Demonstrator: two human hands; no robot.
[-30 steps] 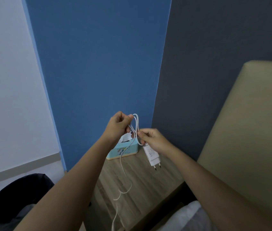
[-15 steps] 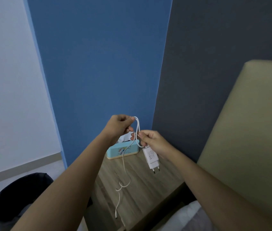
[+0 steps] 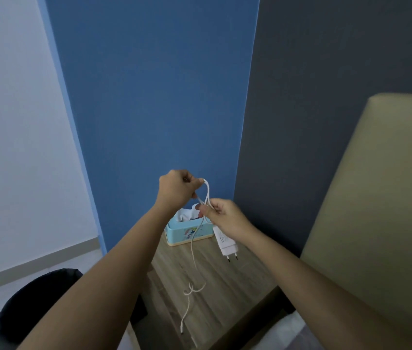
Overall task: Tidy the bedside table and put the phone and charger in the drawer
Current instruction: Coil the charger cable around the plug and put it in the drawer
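Wooden worktop [image 3: 225, 279] carries only a light-blue tissue box [image 3: 187, 232] at its far edge. Both hands are raised above it to coil the charger cable [image 3: 193, 248], probably so it fits the drawer. Left hand [image 3: 176, 192] is closed, fingers [image 3: 195, 184] pinching the top of the loop. Right hand [image 3: 225, 218] is closed on the gathered strands, white adapter [image 3: 226, 245] hanging beneath, pins down. Cable is thin, white, kinked; its free end dangles toward the near edge. No phone or drawer visible.

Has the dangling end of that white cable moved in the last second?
Yes. The cable's free end has risen: earlier it hung below the picture's bottom edge, now it hangs over the bedside table, as the left hand loops cable upward.
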